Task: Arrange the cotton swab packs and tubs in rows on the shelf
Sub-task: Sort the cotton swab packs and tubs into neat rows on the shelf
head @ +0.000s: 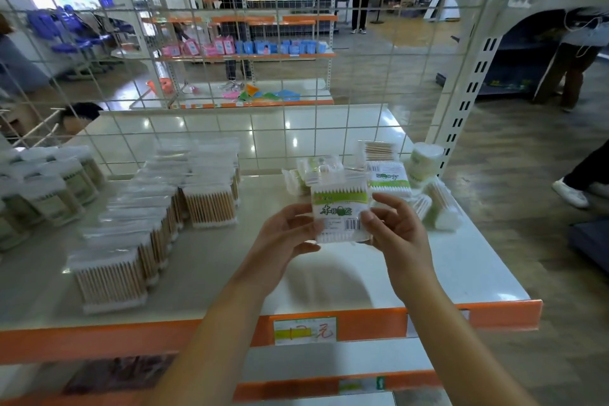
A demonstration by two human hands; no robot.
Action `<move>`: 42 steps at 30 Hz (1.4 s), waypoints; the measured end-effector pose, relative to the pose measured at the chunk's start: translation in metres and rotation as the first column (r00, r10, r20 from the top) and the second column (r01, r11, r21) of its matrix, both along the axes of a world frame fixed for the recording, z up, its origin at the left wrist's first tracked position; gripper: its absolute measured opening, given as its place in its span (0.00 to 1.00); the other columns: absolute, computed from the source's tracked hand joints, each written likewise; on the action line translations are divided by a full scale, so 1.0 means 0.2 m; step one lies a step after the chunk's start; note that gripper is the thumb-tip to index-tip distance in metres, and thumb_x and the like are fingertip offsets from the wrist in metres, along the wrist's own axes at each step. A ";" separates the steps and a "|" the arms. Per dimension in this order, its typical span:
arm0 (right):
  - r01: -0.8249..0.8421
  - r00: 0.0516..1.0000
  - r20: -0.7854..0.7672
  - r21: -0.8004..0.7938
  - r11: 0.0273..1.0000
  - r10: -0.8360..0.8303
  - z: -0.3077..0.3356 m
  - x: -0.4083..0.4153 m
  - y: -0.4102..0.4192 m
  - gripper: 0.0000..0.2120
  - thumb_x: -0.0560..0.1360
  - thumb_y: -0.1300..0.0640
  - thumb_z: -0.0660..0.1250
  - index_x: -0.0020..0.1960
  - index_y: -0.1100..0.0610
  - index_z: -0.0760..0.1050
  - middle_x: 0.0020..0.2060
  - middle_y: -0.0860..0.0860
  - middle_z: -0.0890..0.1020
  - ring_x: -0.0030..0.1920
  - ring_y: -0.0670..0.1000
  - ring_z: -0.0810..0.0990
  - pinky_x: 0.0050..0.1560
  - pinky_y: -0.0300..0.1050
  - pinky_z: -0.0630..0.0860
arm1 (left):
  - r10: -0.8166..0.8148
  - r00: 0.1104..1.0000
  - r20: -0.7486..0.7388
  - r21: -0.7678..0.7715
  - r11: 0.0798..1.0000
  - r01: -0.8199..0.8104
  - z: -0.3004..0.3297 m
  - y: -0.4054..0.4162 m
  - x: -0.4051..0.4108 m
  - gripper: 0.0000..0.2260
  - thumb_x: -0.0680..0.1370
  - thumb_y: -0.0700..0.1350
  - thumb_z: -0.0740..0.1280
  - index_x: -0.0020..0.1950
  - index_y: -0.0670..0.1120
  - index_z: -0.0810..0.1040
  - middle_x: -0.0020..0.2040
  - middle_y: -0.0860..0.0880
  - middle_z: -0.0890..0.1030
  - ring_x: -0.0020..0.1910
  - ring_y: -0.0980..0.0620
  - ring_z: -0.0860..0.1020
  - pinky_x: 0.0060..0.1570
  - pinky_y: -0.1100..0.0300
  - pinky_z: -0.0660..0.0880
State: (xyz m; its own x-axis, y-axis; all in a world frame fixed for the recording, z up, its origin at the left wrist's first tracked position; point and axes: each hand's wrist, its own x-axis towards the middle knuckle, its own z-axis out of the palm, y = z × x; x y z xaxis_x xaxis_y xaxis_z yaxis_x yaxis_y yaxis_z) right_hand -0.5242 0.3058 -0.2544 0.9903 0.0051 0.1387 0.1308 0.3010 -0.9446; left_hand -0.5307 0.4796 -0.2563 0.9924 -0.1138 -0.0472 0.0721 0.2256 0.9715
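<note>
Both hands hold one green-label pack [341, 212] upright above the shelf [461, 260], label and barcode toward the camera. Left hand [286, 234]: fingers curled along the pack's left edge, gripping it. Right hand [392, 231]: thumb and fingers pinch the right edge; upper fingers spread loose. The pack is off the shelf surface, in the air over the open middle-right area.

Layout on shelf:
- Left: tubs [56, 188] in a rough row running front to back.
- Centre-left: wood-stick packs [138, 234] standing in two rows, front one near the orange lip [131, 336].
- Right rear: loose heap [412, 181] of green-label packs, bags and a tub, lying at mixed angles, not in rows.

Judgement: sorting is partly done; the heap at right is not yet arranged, and the held pack looks like the start of a new row.

Risks from here:
- Thin pack on a glossy shelf may tip flat if released before its base sits square.
- Set too near the wood-stick rows, it could knock the end pack and topple neighbours in line.
- Set too near the heap, loose bags may slide into it.
- Two-sided edge grip is light; letting go with one hand first could swing or drop the pack.
- Label facing backwards would spoil the row.
</note>
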 end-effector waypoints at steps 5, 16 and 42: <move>0.194 0.974 0.157 -0.216 0.957 -0.162 -0.05 -0.01 0.01 0.09 0.69 0.58 0.72 0.48 0.50 0.76 0.38 0.48 0.79 0.37 0.47 0.77 0.38 0.39 0.74 | 0.065 0.998 -0.009 -0.032 0.997 -0.065 -0.02 -0.03 -0.02 0.10 0.71 0.36 0.67 0.52 0.41 0.77 0.46 0.45 0.83 0.47 0.48 0.81 0.47 0.55 0.78; 0.361 0.890 0.448 -0.579 0.731 -0.085 -0.05 0.00 0.11 0.09 0.73 0.55 0.64 0.49 0.56 0.79 0.40 0.44 0.77 0.42 0.38 0.75 0.36 0.27 0.69 | 0.215 0.952 0.218 0.178 0.950 -0.255 -0.03 -0.09 -0.06 0.17 0.61 0.50 0.72 0.46 0.49 0.72 0.45 0.50 0.80 0.39 0.56 0.78 0.36 0.61 0.75; 0.137 0.943 0.321 -0.621 0.772 0.091 -0.09 0.10 0.76 0.12 0.68 0.67 0.71 0.51 0.62 0.78 0.44 0.53 0.79 0.40 0.43 0.73 0.39 0.27 0.70 | 0.094 0.693 0.715 0.668 0.201 -0.716 0.11 0.87 -0.24 0.15 0.73 0.47 0.59 0.49 0.40 0.80 0.48 0.43 0.80 0.51 0.51 0.72 0.52 0.67 0.64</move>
State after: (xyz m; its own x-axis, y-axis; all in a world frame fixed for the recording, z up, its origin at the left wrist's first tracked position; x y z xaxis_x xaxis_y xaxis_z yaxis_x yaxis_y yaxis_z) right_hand -0.5039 0.4586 -0.2721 0.8920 0.1813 0.4140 0.4520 -0.3505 -0.8203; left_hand -0.5788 0.6538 -0.2347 0.7731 0.1166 0.6235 -0.1903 -0.8950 0.4034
